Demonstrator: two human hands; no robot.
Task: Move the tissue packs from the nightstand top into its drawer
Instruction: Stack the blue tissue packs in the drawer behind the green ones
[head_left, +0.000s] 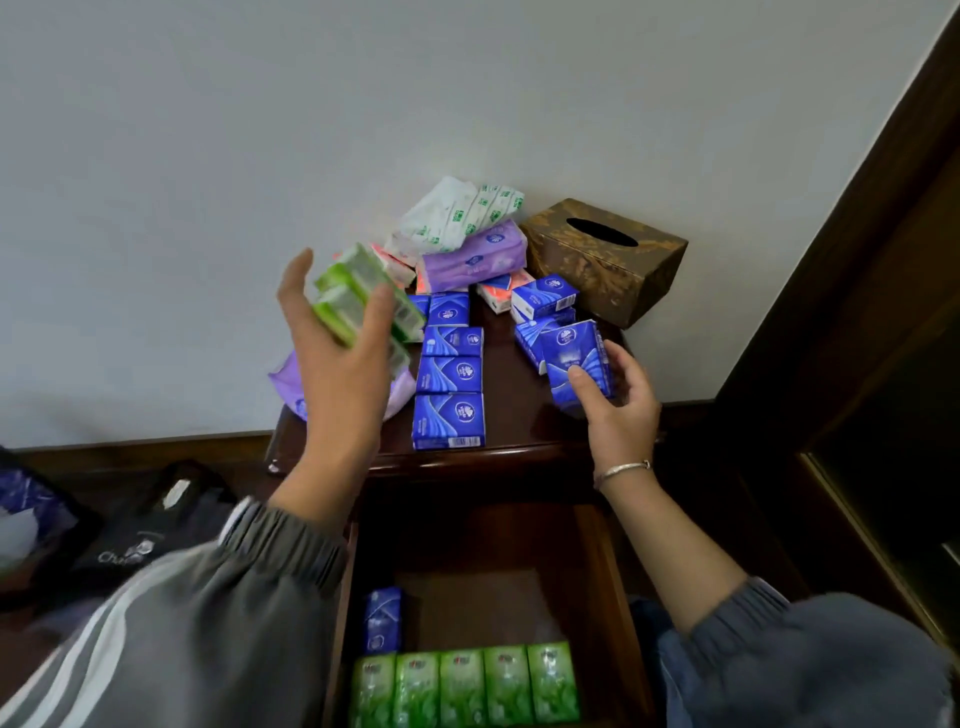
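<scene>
While the left hand (337, 364) grips a green pack bundle (363, 299) and the right hand (618, 410) pinches 1 blue pack (574, 358) at the surface (519, 415), the open drawer (597, 561) shows 6 packs. Likely light, squashy, slick film; hold across the flat faces.

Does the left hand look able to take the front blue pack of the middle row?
Likely not as is: the left hand holds green tissue packs, though the front blue pack lies uncovered near it.
</scene>
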